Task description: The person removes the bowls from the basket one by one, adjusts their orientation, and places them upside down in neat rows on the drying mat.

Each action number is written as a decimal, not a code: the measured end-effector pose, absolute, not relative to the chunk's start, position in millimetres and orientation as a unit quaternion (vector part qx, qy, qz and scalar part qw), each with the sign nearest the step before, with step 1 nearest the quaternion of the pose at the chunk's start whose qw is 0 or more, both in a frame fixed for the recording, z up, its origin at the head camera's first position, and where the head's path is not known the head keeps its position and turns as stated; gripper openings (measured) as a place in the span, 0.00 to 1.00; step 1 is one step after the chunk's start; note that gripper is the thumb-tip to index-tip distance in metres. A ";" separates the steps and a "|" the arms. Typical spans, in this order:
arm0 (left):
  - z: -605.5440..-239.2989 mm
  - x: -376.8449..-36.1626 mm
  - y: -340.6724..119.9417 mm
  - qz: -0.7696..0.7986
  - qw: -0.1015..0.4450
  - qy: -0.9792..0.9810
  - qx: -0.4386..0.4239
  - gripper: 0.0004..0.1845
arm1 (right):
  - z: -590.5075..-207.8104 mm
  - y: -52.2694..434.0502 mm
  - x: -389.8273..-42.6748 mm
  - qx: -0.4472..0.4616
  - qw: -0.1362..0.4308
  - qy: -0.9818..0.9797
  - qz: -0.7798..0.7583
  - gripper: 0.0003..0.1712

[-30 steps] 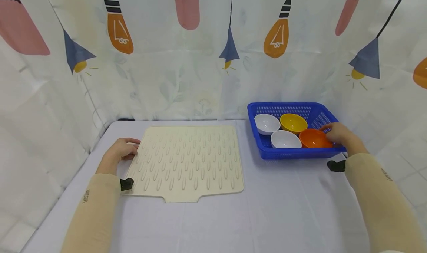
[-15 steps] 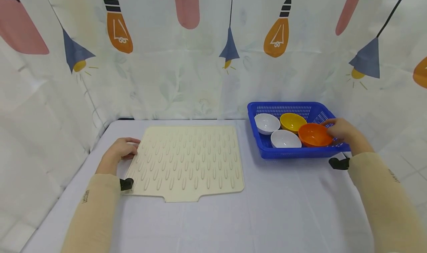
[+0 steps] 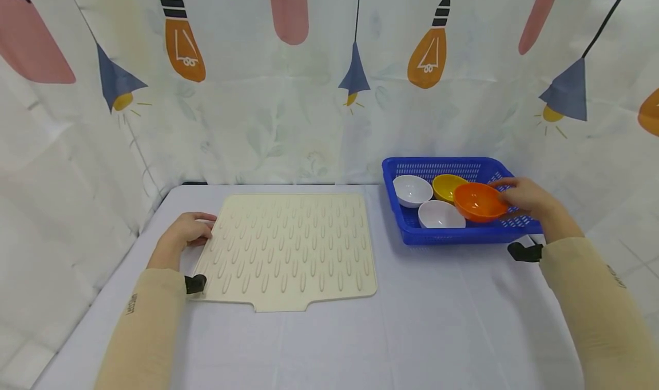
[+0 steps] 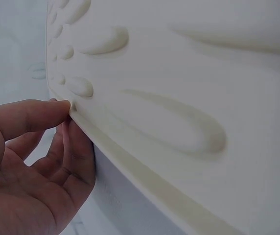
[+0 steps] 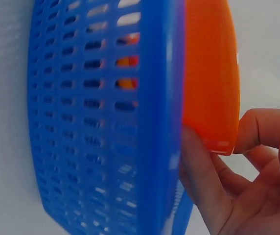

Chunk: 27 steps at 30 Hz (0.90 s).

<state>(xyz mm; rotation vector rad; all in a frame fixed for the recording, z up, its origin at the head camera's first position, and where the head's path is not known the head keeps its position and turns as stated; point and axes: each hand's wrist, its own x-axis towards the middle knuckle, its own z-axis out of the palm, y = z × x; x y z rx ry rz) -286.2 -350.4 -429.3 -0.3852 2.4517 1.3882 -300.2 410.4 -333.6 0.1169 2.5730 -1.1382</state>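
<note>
Right hand (image 3: 527,200) fingers (image 5: 206,171) are pinching the orange bowl (image 3: 480,202) by its rim, holding it tilted above the blue basket (image 3: 463,233), partly hiding the yellow bowl (image 3: 447,186). Two white bowls (image 3: 412,190) are sitting in the basket's left part. Left hand (image 3: 184,234) fingertips (image 4: 61,105) are touching the cream mat (image 3: 290,250) at its left edge, fingers relaxed; underside contact is hidden. Bare table (image 3: 437,315) is lying open between mat and basket.
</note>
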 end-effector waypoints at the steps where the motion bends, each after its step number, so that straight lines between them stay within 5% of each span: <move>1: -429.7 -286.0 -350.4 0.482 0.150 0.853 -0.130 0.36 | -333.0 409.1 -300.0 0.038 0.163 0.899 -0.406 0.34; 27: -426.8 -283.3 -345.7 0.473 0.151 0.859 -0.127 0.37 | -312.0 338.5 -296.3 -0.026 0.150 0.856 -0.494 0.33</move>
